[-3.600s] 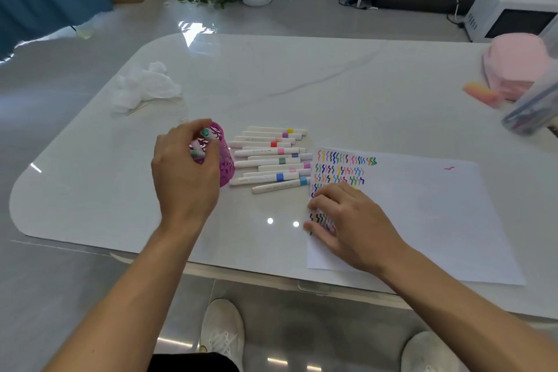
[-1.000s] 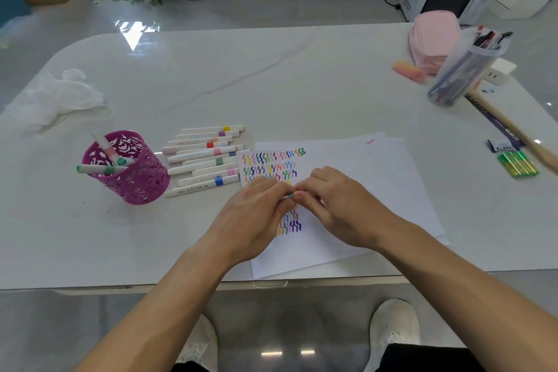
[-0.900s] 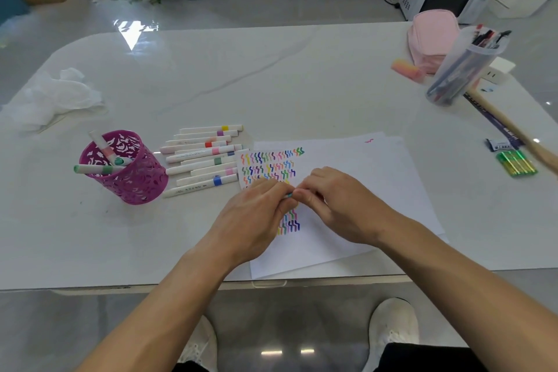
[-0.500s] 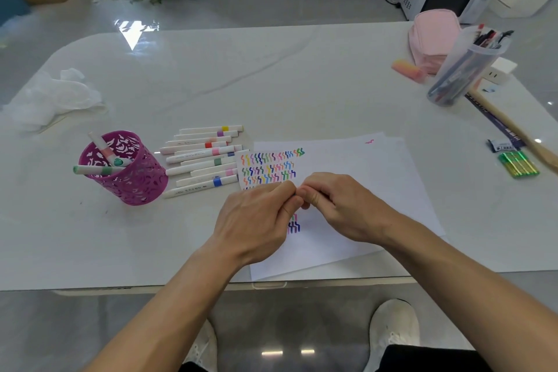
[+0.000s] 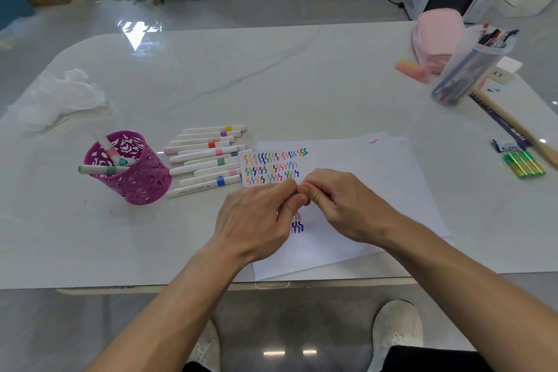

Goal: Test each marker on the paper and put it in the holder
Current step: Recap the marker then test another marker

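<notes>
The white bench (image 5: pixel 302 75) carries the paper (image 5: pixel 362 184), its squiggle rows partly covered by both hands. The left hand (image 5: pixel 256 217) and right hand (image 5: pixel 344 205) meet above it, fingers curled, pinching a marker (image 5: pixel 295 192) almost hidden between them. The purple holder (image 5: pixel 142 181) stands to the left with 2 markers (image 5: pixel 102 170) in it. Loose markers (image 5: pixel 208 157) lie between holder and paper.

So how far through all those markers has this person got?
Done: two markers stand in the purple holder, and the paper carries rows of coloured squiggles. In hand: the left hand and right hand pinch a mostly hidden marker between them. Left: a row of about nine markers lies beside the holder.
</notes>
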`<action>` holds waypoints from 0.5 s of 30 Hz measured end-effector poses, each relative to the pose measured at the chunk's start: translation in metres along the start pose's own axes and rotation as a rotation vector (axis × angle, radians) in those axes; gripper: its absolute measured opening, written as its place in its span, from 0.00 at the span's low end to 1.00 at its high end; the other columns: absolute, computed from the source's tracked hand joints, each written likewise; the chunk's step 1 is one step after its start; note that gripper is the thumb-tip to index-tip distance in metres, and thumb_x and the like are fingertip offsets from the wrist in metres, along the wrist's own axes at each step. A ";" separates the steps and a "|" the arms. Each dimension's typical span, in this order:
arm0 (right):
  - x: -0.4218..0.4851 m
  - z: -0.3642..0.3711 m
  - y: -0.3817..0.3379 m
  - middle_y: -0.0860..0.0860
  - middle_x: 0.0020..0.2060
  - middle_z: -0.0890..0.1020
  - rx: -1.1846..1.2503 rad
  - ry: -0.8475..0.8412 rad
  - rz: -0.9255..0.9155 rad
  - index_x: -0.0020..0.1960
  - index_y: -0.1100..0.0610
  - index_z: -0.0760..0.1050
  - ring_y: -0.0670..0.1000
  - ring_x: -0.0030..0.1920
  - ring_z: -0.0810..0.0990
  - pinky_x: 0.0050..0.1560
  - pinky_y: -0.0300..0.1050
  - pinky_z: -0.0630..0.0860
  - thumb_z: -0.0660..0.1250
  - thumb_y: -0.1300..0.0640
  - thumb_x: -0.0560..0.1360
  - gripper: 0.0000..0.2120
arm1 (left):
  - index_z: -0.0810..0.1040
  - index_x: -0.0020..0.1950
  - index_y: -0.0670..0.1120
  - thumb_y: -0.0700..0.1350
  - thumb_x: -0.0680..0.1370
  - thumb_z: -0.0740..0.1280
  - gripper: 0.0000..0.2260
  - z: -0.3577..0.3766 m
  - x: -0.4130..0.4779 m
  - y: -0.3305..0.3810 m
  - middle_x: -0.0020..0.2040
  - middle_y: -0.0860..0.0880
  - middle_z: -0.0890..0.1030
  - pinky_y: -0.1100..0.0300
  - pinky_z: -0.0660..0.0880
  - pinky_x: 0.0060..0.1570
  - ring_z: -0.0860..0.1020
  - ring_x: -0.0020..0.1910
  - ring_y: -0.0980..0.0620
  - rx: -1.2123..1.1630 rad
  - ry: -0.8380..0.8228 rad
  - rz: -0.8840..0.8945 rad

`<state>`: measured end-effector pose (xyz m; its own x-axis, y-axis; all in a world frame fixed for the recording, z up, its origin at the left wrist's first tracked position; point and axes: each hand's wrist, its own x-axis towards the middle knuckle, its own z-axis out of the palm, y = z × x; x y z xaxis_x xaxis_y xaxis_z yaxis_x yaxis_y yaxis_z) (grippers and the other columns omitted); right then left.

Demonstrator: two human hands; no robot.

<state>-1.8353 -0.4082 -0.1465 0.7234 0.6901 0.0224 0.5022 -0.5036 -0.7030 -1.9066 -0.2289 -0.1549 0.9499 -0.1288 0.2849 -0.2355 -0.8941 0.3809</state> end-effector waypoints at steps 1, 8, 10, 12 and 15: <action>0.000 0.001 0.000 0.49 0.43 0.81 0.002 -0.003 0.006 0.47 0.54 0.78 0.44 0.46 0.76 0.46 0.32 0.71 0.59 0.55 0.86 0.13 | 0.66 0.45 0.58 0.58 0.83 0.55 0.08 0.000 0.000 -0.001 0.33 0.59 0.74 0.59 0.71 0.26 0.70 0.27 0.57 0.004 -0.008 0.005; -0.003 -0.004 0.004 0.53 0.38 0.77 0.296 0.124 0.190 0.44 0.52 0.78 0.47 0.38 0.72 0.44 0.50 0.72 0.51 0.45 0.87 0.23 | 0.70 0.56 0.58 0.56 0.84 0.54 0.07 0.003 0.001 -0.009 0.41 0.59 0.74 0.62 0.66 0.37 0.73 0.40 0.59 -0.222 -0.106 -0.116; -0.004 -0.005 0.005 0.50 0.40 0.80 0.360 0.136 0.199 0.49 0.52 0.81 0.47 0.41 0.75 0.48 0.47 0.74 0.52 0.46 0.87 0.22 | 0.70 0.56 0.59 0.53 0.85 0.55 0.06 0.002 0.003 -0.006 0.41 0.58 0.76 0.61 0.67 0.38 0.75 0.42 0.59 -0.337 -0.084 -0.188; -0.006 -0.003 0.003 0.44 0.43 0.82 0.360 0.116 0.195 0.52 0.48 0.82 0.43 0.45 0.79 0.51 0.42 0.75 0.54 0.46 0.85 0.17 | 0.71 0.53 0.60 0.52 0.85 0.56 0.06 -0.001 0.006 0.000 0.42 0.57 0.81 0.56 0.75 0.41 0.79 0.44 0.59 -0.484 -0.046 -0.276; -0.007 0.001 0.000 0.42 0.48 0.85 0.324 0.083 0.130 0.57 0.45 0.80 0.43 0.52 0.82 0.54 0.40 0.76 0.62 0.44 0.81 0.11 | 0.73 0.52 0.59 0.53 0.84 0.58 0.05 -0.005 0.009 0.010 0.46 0.56 0.84 0.43 0.79 0.49 0.83 0.48 0.54 -0.710 0.007 -0.386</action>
<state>-1.8412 -0.4129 -0.1474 0.8142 0.5796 -0.0337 0.2365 -0.3840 -0.8925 -1.9010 -0.2368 -0.1440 0.9901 0.1382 0.0244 0.0316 -0.3893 0.9206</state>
